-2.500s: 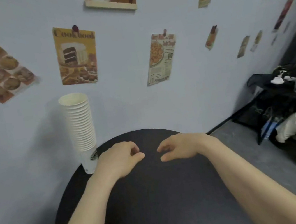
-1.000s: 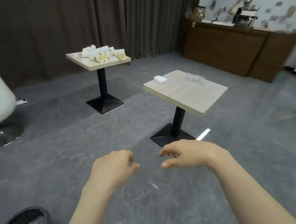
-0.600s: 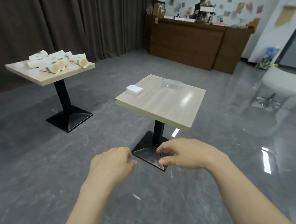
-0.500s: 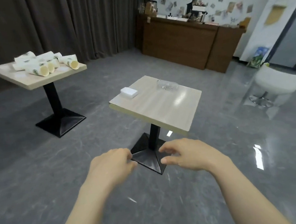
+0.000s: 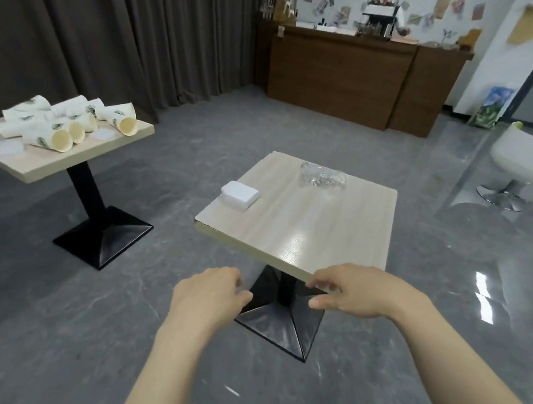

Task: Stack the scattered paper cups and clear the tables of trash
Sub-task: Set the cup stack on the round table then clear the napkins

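Paper cups (image 5: 68, 124) lying tumbled on far table (image 5: 49, 159), both hands' grip loosely curled, empty.

Paper cups (image 5: 58, 127), pale wood-grain tabletop (image 5: 312, 226), glossy grey floor (image 5: 55, 331).

1. Paper cups (image 5: 70, 126): white, green logo, cream insides.
2. Near table (image 5: 312, 223): pale wood-grain top, black pedestal.
3. Block (image 5: 240, 194): white.
4. Wrapper (image 5: 323, 177): clear, crinkled.
5. Floor (image 5: 55, 331): grey, marbled.
6. Curtain (image 5: 135, 39): dark brown.
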